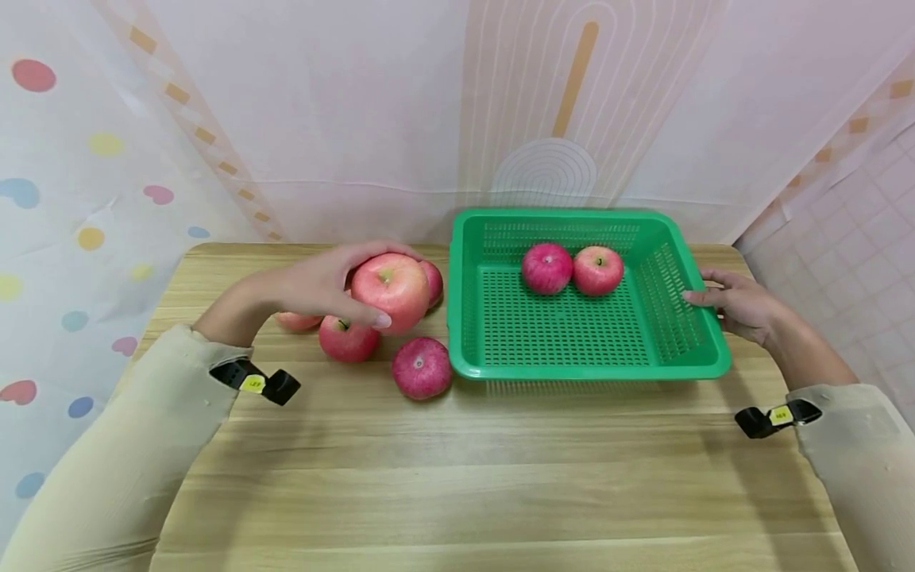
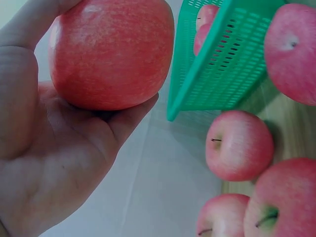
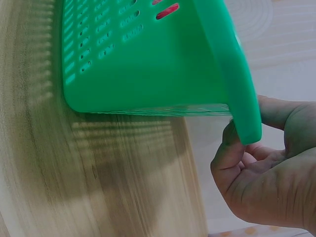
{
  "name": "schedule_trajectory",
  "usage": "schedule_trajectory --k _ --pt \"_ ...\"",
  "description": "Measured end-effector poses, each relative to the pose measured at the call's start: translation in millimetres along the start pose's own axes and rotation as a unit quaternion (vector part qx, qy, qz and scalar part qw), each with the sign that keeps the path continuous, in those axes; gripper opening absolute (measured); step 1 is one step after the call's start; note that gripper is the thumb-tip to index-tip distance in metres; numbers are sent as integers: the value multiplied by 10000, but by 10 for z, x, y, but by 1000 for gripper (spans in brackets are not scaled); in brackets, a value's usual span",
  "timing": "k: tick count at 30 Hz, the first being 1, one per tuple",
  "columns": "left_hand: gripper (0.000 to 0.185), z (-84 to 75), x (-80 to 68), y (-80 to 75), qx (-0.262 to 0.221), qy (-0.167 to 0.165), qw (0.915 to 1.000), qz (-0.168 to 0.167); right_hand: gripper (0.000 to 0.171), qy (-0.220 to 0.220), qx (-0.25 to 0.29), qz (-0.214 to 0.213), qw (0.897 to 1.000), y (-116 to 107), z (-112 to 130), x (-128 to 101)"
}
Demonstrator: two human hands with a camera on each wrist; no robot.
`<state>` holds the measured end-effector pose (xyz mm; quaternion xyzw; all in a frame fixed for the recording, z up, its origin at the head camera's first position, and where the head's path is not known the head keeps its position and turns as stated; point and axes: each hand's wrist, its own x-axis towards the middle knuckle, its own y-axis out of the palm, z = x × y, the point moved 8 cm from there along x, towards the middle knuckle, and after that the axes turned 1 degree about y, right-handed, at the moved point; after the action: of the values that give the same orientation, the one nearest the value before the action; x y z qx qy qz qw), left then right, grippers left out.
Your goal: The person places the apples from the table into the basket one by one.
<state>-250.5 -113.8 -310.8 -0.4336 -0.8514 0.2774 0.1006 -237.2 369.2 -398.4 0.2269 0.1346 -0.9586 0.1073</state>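
My left hand (image 1: pixel 322 282) grips a pink-red apple (image 1: pixel 391 290), raised above the other apples left of the basket. In the left wrist view the thumb and fingers curl round this apple (image 2: pixel 113 54). The right hand (image 1: pixel 743 306) holds the right rim of a green plastic basket (image 1: pixel 572 372), thumb on top and fingers beneath, as the right wrist view shows at the basket's rim (image 3: pixel 237 74). Inside the basket, a dark red apple (image 1: pixel 546 268) and a lighter red apple (image 1: pixel 599 271) sit side by side near the back.
Left of the basket, several apples lie on the wooden table (image 1: pixel 457 477): one at the front (image 1: pixel 422 368), a red apple (image 1: pixel 349 339), and others partly hidden behind the left hand. A patterned cloth wall (image 1: pixel 357 119) stands behind the table.
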Motion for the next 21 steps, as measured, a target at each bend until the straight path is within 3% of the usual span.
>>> schedule_trajectory --k 5,12,21 --pt "68 -71 153 -92 242 -150 9995 -100 21 15 -82 -9 10000 -3 -5 0" --pt "64 -175 456 -170 21 66 9999 -105 17 20 82 16 10000 -1 -14 -1" --pt "65 -188 760 -219 -298 -191 9994 -67 16 -21 177 26 9998 -9 -12 -5"
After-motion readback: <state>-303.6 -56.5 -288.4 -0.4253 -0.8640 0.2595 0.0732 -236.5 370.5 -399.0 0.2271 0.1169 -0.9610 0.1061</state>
